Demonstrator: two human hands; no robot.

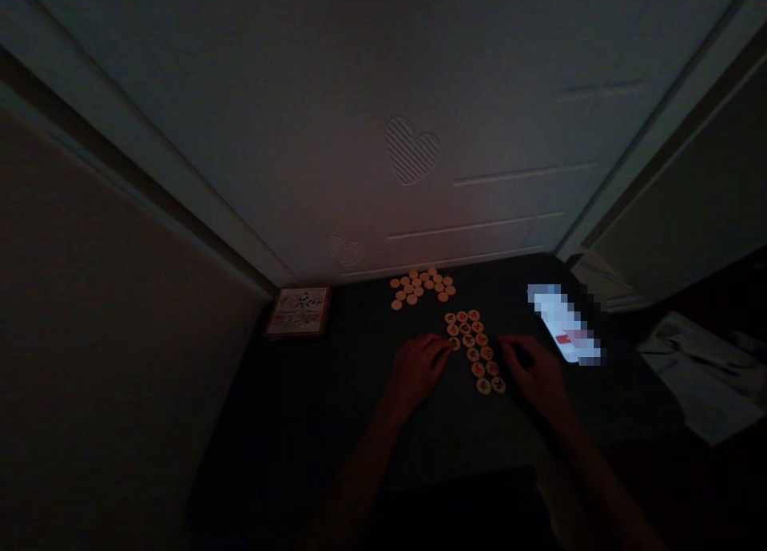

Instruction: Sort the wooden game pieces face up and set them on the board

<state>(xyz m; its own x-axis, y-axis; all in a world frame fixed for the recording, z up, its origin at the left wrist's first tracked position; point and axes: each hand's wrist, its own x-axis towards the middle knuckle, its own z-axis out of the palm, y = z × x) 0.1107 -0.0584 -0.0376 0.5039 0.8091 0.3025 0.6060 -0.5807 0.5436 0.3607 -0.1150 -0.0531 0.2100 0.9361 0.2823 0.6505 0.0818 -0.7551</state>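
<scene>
A dim scene over a dark table (300, 407). Several round wooden game pieces with red and dark marks (473, 347) lie in two rows between my hands. My left hand (419, 369) rests palm down beside them, its fingertips touching the piece at the rows' left edge. My right hand (533, 371) lies on the table just right of the rows, fingers curved and slightly apart, holding nothing I can see. A second cluster of plain-faced round pieces (423, 286) sits farther back near the wall.
A square patterned box (298, 311) lies at the table's back left corner. A blurred bright rectangle (566, 323) lies at the right. A pale wall with heart shapes (412, 148) stands behind the table. Papers (701, 371) lie to the far right.
</scene>
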